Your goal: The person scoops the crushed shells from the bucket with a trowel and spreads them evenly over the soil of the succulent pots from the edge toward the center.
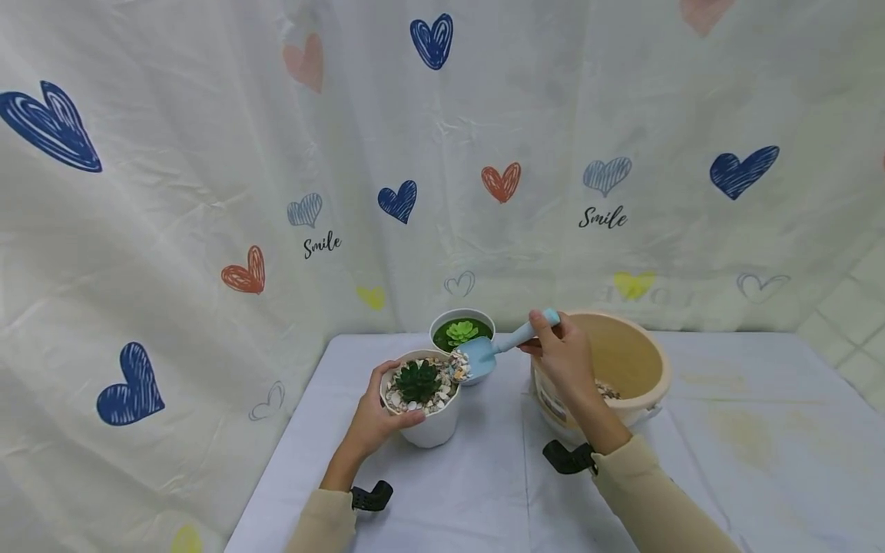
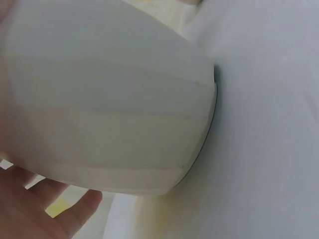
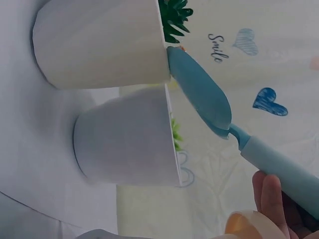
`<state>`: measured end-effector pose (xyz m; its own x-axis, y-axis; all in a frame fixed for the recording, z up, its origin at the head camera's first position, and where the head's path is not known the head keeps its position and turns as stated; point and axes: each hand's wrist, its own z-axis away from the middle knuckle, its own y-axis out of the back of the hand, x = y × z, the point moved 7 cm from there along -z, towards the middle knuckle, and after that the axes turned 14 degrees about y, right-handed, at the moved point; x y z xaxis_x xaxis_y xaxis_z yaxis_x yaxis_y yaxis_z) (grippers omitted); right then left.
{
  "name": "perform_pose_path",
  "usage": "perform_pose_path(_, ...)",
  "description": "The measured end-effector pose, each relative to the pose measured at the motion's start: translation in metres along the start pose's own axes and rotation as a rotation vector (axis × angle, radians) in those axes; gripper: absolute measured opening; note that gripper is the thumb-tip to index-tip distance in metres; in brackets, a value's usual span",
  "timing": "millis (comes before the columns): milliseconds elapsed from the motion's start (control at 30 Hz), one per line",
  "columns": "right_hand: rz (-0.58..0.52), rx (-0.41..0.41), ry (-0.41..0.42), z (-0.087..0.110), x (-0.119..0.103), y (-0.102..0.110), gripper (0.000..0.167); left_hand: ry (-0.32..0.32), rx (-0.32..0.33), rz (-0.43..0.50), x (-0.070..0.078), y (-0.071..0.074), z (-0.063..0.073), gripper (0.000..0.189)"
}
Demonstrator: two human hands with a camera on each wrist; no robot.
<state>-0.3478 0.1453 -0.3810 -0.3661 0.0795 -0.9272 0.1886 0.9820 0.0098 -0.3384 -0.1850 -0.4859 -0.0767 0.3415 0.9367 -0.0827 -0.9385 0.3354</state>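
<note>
My left hand (image 1: 376,415) grips the near white pot (image 1: 432,432) around its rim, the thumb along the front. Inside the pot, pale pebbles surround a dark green succulent (image 1: 418,381). With my right hand (image 1: 565,361) I hold a light blue trowel (image 1: 480,355) by its handle. Its scoop carries mixed pebbles (image 1: 458,365) and tilts down at the pot's right rim. In the right wrist view the trowel's tip (image 3: 174,56) meets that rim. The left wrist view shows the pot's side (image 2: 114,109) close up, fingers (image 2: 82,211) beneath it.
Behind stands a second white pot (image 1: 442,318) with a light green succulent (image 1: 462,332). A cream bucket (image 1: 653,361) with some pebbles (image 1: 608,390) inside stands at the right, under my right forearm. White cloth (image 1: 477,491) covers the table; a heart-printed curtain (image 1: 442,246) hangs behind.
</note>
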Motion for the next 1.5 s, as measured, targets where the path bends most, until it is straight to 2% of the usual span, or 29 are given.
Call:
perform_pose_path(200,0.008,-0.002,0.03,0.0,-0.002,0.0,0.047,-0.002,0.082,-0.086,0.004,0.001,0.004,0.1)
perform_pose_path(367,-0.006,0.006,0.038,0.0,-0.002,0.001,0.045,0.011,0.077,-0.147,0.01,0.001,0.005,0.105)
perform_pose_path(467,-0.022,-0.002,0.039,0.001,-0.003,0.0,0.044,0.018,0.025,-0.167,0.01,0.003,0.004,0.108)
perform_pose_path(533,-0.037,-0.011,0.041,0.001,-0.004,-0.001,0.044,0.006,-0.045,-0.131,0.011,0.005,0.003,0.108)
perform_pose_path(700,-0.053,-0.028,0.037,0.002,-0.004,-0.004,0.044,-0.094,-0.226,-0.018,0.016,0.009,-0.003,0.103)
perform_pose_path(767,-0.041,-0.029,0.039,0.003,-0.004,-0.003,0.045,-0.117,-0.253,0.005,0.015,0.01,-0.006,0.101)
perform_pose_path(867,-0.011,-0.025,0.043,0.003,-0.003,-0.002,0.046,-0.103,-0.257,0.045,0.011,0.01,-0.009,0.1)
perform_pose_path(1000,0.025,-0.021,0.05,0.003,-0.002,0.001,0.048,-0.073,-0.193,0.047,0.01,0.01,-0.006,0.1)
perform_pose_path(1300,-0.003,-0.028,0.056,0.002,-0.002,0.002,0.045,0.009,0.041,-0.114,0.012,0.005,0.011,0.104)
perform_pose_path(1400,-0.008,-0.023,0.055,0.002,-0.002,0.002,0.046,0.038,0.082,-0.184,0.016,0.005,0.016,0.11)
perform_pose_path(1500,-0.022,-0.024,0.051,0.001,-0.001,0.001,0.047,0.052,0.063,-0.234,0.017,0.007,0.017,0.113)
